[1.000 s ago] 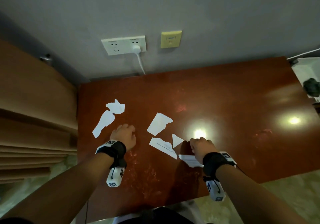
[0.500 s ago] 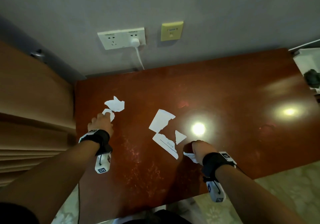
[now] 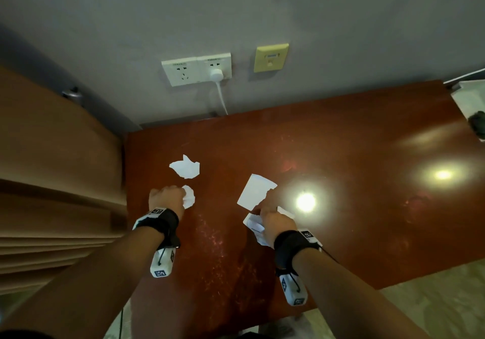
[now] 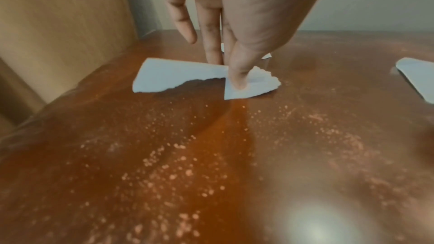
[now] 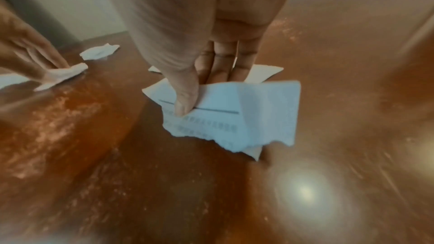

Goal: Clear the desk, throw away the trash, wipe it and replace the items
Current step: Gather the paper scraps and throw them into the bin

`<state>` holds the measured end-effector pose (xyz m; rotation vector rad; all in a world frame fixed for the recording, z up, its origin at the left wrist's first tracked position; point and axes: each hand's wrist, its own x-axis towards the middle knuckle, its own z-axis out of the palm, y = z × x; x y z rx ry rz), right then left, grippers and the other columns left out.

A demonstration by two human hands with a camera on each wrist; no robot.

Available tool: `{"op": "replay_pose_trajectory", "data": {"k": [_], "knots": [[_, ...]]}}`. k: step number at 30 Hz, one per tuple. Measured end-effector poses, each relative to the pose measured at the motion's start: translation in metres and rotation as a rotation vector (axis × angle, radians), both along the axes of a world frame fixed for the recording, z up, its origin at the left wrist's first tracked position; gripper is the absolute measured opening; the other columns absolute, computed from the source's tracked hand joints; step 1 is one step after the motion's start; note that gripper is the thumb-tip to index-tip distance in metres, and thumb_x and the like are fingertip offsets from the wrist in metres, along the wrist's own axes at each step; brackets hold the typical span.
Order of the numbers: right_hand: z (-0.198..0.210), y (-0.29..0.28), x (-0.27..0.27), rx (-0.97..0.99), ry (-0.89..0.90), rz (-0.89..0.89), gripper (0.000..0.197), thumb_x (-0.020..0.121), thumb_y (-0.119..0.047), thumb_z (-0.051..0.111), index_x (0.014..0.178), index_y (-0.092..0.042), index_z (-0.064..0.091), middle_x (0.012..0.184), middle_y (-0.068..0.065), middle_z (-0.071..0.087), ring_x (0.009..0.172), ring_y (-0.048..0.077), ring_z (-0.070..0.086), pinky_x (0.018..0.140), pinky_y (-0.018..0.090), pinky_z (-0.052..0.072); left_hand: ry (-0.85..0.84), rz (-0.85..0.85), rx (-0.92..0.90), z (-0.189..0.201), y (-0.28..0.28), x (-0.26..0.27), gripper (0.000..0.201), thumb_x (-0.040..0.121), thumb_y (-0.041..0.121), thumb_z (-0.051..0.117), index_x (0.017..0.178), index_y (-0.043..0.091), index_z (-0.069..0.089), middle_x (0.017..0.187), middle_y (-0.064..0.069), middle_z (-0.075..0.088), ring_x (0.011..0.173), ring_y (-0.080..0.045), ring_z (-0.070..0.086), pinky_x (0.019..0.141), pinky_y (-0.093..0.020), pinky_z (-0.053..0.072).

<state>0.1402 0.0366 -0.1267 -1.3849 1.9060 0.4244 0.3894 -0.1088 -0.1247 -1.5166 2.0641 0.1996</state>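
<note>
L hand (image 3: 165,199) fingers (image 4: 211,44) are now pinching the centre-left scrap (image 4: 178,76); R hand (image 3: 275,223) is clutching more printed scraps (image 5: 234,114). Only 2 pcs (image 3: 185,167) (image 3: 256,191) are remaining on worktop (image 3: 341,154).

Each bare forearm wears a black wrist strap (image 3: 160,221) carrying a white unit (image 3: 162,261) with apparently printed square tags (image 3: 160,273).
</note>
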Motion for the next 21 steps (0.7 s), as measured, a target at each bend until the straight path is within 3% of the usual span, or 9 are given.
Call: {"op": "replay_pose_trajectory", "data": {"k": [2, 6, 8, 11, 17, 21], "knots": [[-0.003, 0.000, 0.000, -0.010, 0.030, -0.007, 0.035, 0.089, -0.028, 0.064, 0.119, -0.015, 0.052, 0.111, 0.004, 0.063, 0.104, 0.024, 0.063, 0.086, 0.035, 0.053, 0.004, -0.023, 0.000, 0.000, -0.001, 0.002, 0.033, 0.092, 0.015, 0.053, 0.119, 0.032, 0.061, 0.110, 0.008, 0.063, 0.104, -0.014, 0.061, 0.091, -0.033, 0.038], [-0.004, 0.001, 0.001, -0.035, 0.076, 0.053, 0.032, 0.088, -0.030, 0.066, 0.115, -0.015, 0.058, 0.119, 0.003, 0.050, 0.113, 0.025, 0.051, 0.093, 0.038, 0.050, 0.085, 0.025, 0.012, -0.004, -0.004, 0.006, 0.043, 0.092, 0.017, 0.057, 0.133, 0.031, 0.052, 0.124, 0.003, 0.060, 0.114, -0.019, 0.059, 0.096, -0.035, 0.041], [0.001, 0.000, 0.006, 0.036, 0.056, 0.090, 0.029, 0.089, -0.020, 0.066, 0.115, -0.014, 0.057, 0.117, 0.004, 0.060, 0.108, 0.025, 0.059, 0.091, 0.037, 0.052, 0.137, 0.077, 0.036, -0.006, -0.006, 0.007, 0.055, 0.090, 0.014, 0.059, 0.141, 0.028, 0.045, 0.131, -0.001, 0.057, 0.120, -0.023, 0.056, 0.096, -0.037, 0.046], [0.011, 0.001, -0.003, 0.038, 0.060, 0.039, 0.035, 0.089, -0.018, 0.066, 0.120, -0.015, 0.051, 0.109, 0.006, 0.065, 0.099, 0.025, 0.065, 0.087, 0.035, 0.053, 0.189, 0.144, 0.082, -0.009, -0.011, 0.005, 0.066, 0.087, 0.010, 0.064, 0.145, 0.023, 0.038, 0.139, -0.004, 0.052, 0.128, -0.027, 0.050, 0.099, -0.040, 0.050], [0.022, 0.007, -0.045, -0.032, 0.104, -0.188, 0.046, 0.088, -0.013, 0.062, 0.129, -0.017, 0.041, 0.113, 0.007, 0.064, 0.102, 0.025, 0.063, 0.083, 0.032, 0.052, 0.214, 0.136, 0.095, -0.012, -0.018, 0.008, 0.040, 0.088, 0.019, 0.067, 0.126, 0.022, 0.054, 0.125, -0.003, 0.055, 0.117, -0.025, 0.054, 0.092, -0.040, 0.052], [0.014, 0.005, -0.049, 0.013, 0.121, -0.165, 0.034, 0.087, -0.020, 0.064, 0.119, -0.017, 0.052, 0.106, 0.002, 0.064, 0.096, 0.022, 0.063, 0.079, 0.029, 0.050, 0.103, 0.062, 0.067, -0.006, -0.016, 0.005, 0.025, 0.091, 0.024, 0.061, 0.117, 0.026, 0.061, 0.120, -0.001, 0.047, 0.115, -0.023, 0.046, 0.092, -0.038, 0.047]]}}
